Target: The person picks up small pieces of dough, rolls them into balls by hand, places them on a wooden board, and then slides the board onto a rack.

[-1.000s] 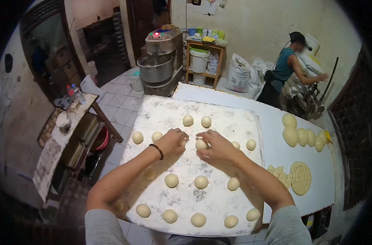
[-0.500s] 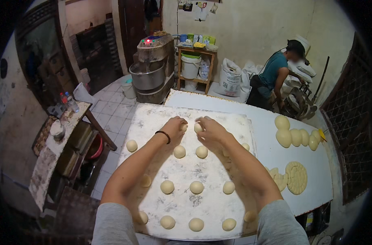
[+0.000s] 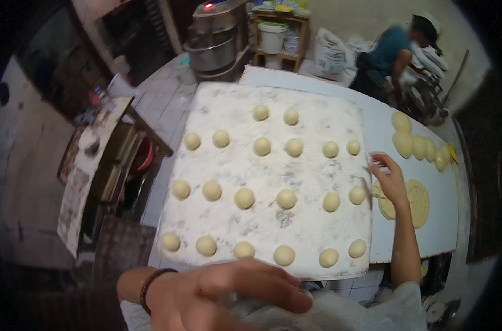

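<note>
Rows of round dough balls (image 3: 286,199) lie on a flour-dusted white board (image 3: 311,171), with two balls alone in the farthest row. My left hand (image 3: 234,289), a dark bracelet on its wrist, is raised close to the camera over the board's near edge. Its fingers stretch to the right and hold nothing I can see. Past the board's right edge is my right hand (image 3: 391,179), fingers bent and apart, above the table beside a flat round of scored dough (image 3: 418,204). Small dough pieces (image 3: 377,190) lie just left of that hand; I see none in its fingers.
Larger smooth dough lumps (image 3: 404,144) sit farther back on the white table (image 3: 386,243). A person (image 3: 386,52) in a teal shirt bends over equipment at the far right. A mixer (image 3: 212,49), a shelf (image 3: 280,33) and a sack (image 3: 329,58) stand behind; a wooden bench (image 3: 77,193) is at left.
Both hands have left the two far dough balls, which now rest on the board. My left hand came back toward me; my right moved right, toward the scored dough. The view has tilted down.
</note>
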Available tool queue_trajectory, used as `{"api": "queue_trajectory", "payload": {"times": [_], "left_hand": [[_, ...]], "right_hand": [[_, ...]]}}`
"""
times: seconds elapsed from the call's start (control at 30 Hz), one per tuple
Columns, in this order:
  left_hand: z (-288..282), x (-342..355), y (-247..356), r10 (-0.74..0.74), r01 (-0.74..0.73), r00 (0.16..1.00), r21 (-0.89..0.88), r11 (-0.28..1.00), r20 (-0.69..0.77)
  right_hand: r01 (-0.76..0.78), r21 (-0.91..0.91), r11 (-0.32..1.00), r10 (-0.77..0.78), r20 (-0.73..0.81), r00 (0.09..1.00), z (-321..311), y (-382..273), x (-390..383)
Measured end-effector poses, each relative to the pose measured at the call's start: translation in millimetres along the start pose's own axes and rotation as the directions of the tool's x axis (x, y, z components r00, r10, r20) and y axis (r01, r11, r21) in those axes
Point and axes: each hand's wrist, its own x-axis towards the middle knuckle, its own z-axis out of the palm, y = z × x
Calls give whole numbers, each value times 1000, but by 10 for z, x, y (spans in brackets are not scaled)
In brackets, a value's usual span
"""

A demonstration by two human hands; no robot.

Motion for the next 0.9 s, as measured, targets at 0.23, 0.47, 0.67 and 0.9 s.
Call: {"api": "queue_trajectory", "payload": {"times": [0.23,0.47,0.67,0.9], "left_hand": [[574,-423,204,313,-308,950,212,927,12],[53,-611,171,207,82,846,504,860,-491],[-2108,-2246,-597,-191,826,497,394,404,-846],[-2252,-2246,-1153,-465,732,398,-32,681,-791]], "right_hand": [[-200,193,961,208,-24,978,-33,976,-1271],[-192,268,944,184,58,981,-22,985,-1628],[-137,343,929,110,99,989,243,1015,-1594],[-345,354,869,339,79,937,124,1268,-1372]]}}
